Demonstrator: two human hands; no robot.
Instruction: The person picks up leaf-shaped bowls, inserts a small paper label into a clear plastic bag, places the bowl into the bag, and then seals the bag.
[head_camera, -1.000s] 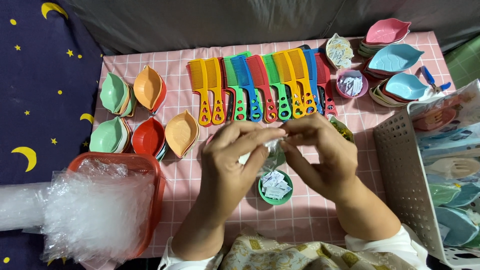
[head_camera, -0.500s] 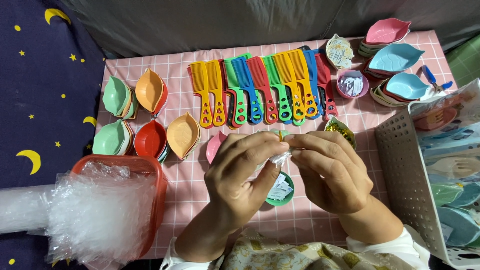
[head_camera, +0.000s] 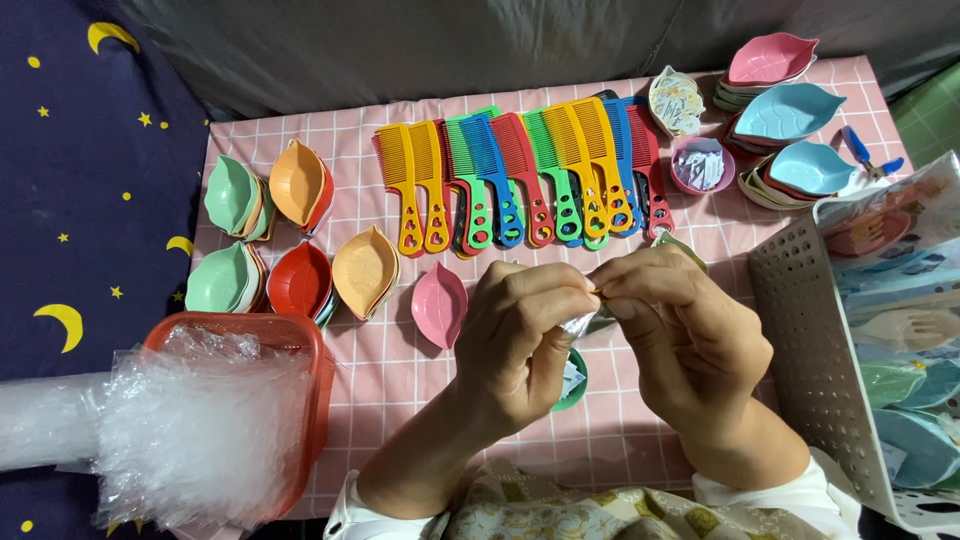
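Nearest to us, our left hand (head_camera: 525, 340) and right hand (head_camera: 680, 335) meet over the middle of the pink checked cloth (head_camera: 400, 375), fingertips pressed together on a small silvery clear packet (head_camera: 580, 322) that both hands pinch between thumb and forefinger. The packet hangs in the gap between the two hands, just above a small green bowl (head_camera: 574, 382) of little white sachets, which our left hand mostly hides.

To the left, close to us, a red basket (head_camera: 300, 345) is stuffed with crinkled clear plastic bags (head_camera: 190, 430) that spill out past its side. To the right, a grey perforated basket (head_camera: 810, 340) holds pale blue and green plastic dishes wrapped in clear film.

Just beyond our left hand a single pink leaf-shaped dish (head_camera: 438, 303) lies flat on the cloth. Further left stand stacks of leaf-shaped dishes: an orange stack (head_camera: 365, 270), a red stack (head_camera: 300, 282) and a green stack (head_camera: 222, 280), with another green stack (head_camera: 232, 195) and an orange one (head_camera: 298, 183) behind them.

Beyond our hands a row of wide-tooth combs (head_camera: 520, 175) lies side by side, yellow, green, blue and red, handles toward us. Right of the combs sits a small pink bowl (head_camera: 700, 165) with white sachets. Farthest right are stacks of larger leaf dishes, a pink one on top (head_camera: 770, 60) and blue ones (head_camera: 790, 112) nearer, with a blue-handled tool (head_camera: 865, 152) beside them
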